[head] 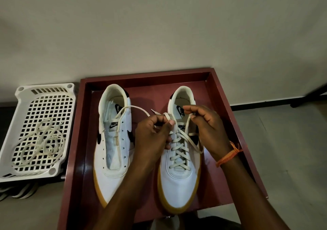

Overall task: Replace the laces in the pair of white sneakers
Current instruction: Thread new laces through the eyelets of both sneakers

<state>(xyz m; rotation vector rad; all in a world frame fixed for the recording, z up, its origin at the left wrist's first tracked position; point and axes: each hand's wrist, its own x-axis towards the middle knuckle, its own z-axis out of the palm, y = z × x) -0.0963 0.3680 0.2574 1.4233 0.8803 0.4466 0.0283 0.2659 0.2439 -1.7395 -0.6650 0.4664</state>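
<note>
Two white shoes sit side by side in a dark red tray point(83, 141), with their toes pointing toward the person. The right shoe point(178, 182) has a cream lace point(178, 148) criss-crossed up its front. The left hand point(152, 136) pinches a loop of that lace between thumb and fingers, just above the top holes. The right hand point(208, 129) pinches the other end of the lace, its grip closed around it, right over the shoe's opening. An orange thread band point(228, 154) is tied on the right wrist. The left shoe point(113, 159) has bare holes down its front, and only one loose bit of lace arches from its top toward the left hand. Beside the tray, on the left, stands a white basket point(19, 116) with square holes. A tangle of old laces point(42, 141) lies on it.
</note>
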